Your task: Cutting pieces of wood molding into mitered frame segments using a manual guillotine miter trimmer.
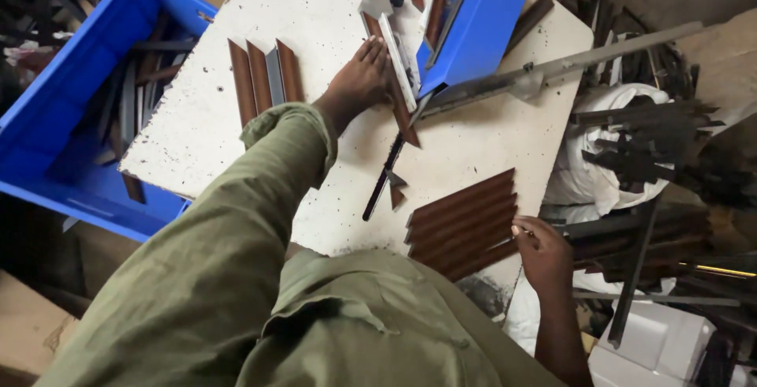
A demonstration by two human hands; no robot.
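In the head view, the left hand (359, 83) is pressing flat at the upper middle of the frame, fingers (377, 49) lying stretched and open across a long brown strip (398, 103) on the white tabletop (315, 8), gripping nothing. The strip is running under the fingertips, beside a blue box (481, 16). At lower right, the right hand (544, 254) is touching the edge of a stack of brown strips (461, 225), fingers curled loosely against it.
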